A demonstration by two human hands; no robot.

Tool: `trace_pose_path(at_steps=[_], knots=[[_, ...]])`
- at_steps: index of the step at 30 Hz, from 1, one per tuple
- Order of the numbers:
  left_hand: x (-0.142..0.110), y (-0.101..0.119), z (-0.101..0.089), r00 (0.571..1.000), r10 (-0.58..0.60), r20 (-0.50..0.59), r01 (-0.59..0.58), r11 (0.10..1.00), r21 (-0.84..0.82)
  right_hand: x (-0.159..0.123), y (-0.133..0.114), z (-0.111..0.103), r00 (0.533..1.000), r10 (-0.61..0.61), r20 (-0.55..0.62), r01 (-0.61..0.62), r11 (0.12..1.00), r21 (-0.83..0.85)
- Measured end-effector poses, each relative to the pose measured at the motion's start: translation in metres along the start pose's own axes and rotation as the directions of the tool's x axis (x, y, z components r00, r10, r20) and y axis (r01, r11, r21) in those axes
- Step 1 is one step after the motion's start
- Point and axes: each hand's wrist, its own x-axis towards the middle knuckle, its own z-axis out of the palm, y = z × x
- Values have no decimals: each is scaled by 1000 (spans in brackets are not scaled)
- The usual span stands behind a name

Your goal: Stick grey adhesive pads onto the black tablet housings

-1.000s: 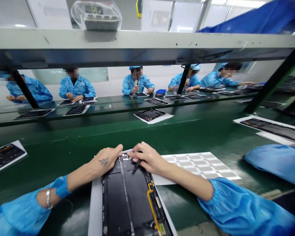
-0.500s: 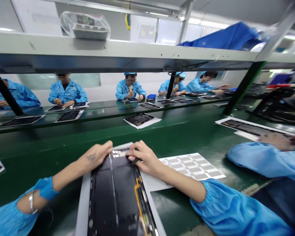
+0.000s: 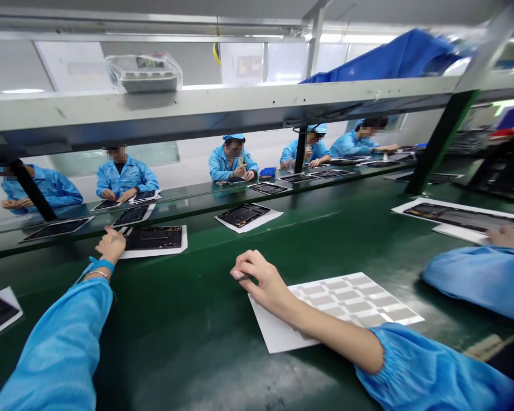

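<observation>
My left hand reaches far across the green conveyor belt, its fingertips at the left edge of a white sheet. On that sheet lies a dark tablet housing. My right hand is curled around slim black tweezers, mostly hidden by the fingers. It rests just left of a white sheet of grey rectangular pads, with its forearm crossing the sheet's lower corner.
Further tablet housings on white sheets lie along the belt. A co-worker's blue sleeve and hand are at the right. Several seated co-workers work beyond a grey overhead shelf on dark posts.
The tablet housing has moved from directly in front of me to the belt's far side, with my left hand extended to it. My right hand has left the housing and sits by the pad sheet.
</observation>
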Motion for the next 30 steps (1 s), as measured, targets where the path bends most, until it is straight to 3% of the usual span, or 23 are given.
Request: trace_pose_path(at_steps=[3,5,6,8,11,13,16,20,24,27,30], knots=[[11,23,21,992,98,-78,-93,993,68,-4,-7,4,998,6,67,-7,1000,22],[25,53,45,963,270,-22,-267,961,76,-7,-13,7,993,8,116,-13,999,36],[33,72,60,924,381,39,-383,922,60,-9,-16,8,990,13,139,-19,999,44],[50,110,89,792,589,162,-596,803,-7,-12,-20,8,984,31,175,-42,997,59],[73,161,126,612,754,239,-758,645,-96,-15,-25,7,979,48,198,-65,995,81],[88,185,141,551,799,240,-800,588,-122,-15,-28,4,979,43,199,-63,993,95],[105,204,153,506,831,232,-830,542,-133,-14,-32,1,977,41,207,-63,993,102],[108,207,153,491,842,222,-846,522,-109,-11,-30,0,955,149,258,-171,983,63],[90,197,135,473,856,207,-868,493,-54,-5,-19,0,938,234,255,-259,963,72],[69,184,107,516,840,165,-854,519,28,6,-11,-10,946,310,96,-320,940,118],[39,169,59,573,812,107,-819,566,93,20,-4,-33,889,442,-116,-418,890,182]])
